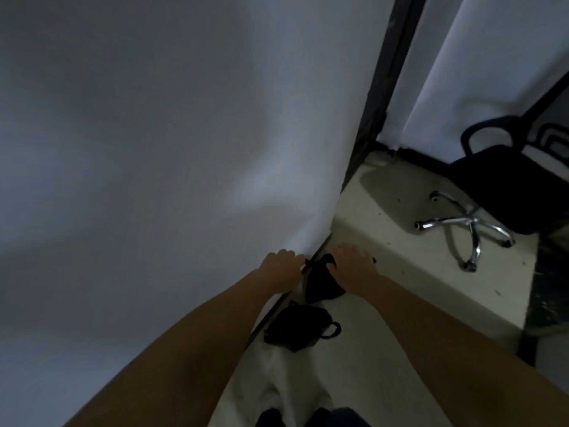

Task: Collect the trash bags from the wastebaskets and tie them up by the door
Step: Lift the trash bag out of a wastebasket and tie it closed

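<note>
A white wall [154, 134] is filling the frame from nine o'clock through twelve, its dark base edge running down toward six. At the centre, slightly toward six o'clock, a person is reaching both bare arms forward and down. The left hand [281, 265] is sitting against the foot of the wall, its fingers curled and pinching a thin black end of a black trash bag [321, 286] at its top. Just to the right, the right hand [351, 266] is gripping the other side of the same bag top, fingers bent over it, with a small black tip showing past the knuckles; the picture is dim and blurred, so whether a knot is formed cannot be told. The bag is hanging between the two hands and bulging below them, close to the pale floor [385, 349].

Toward six o'clock from it, a second black bag [295, 332] is lying on the floor beside the wall's base, a loop handle sticking out on its right side. At about three o'clock, well apart from the hands, a black office chair [505, 180] is standing on a chrome star base [468, 223]. Behind it, at one o'clock, a white panel [480, 72] is rising beside a dark vertical frame [391, 72].
</note>
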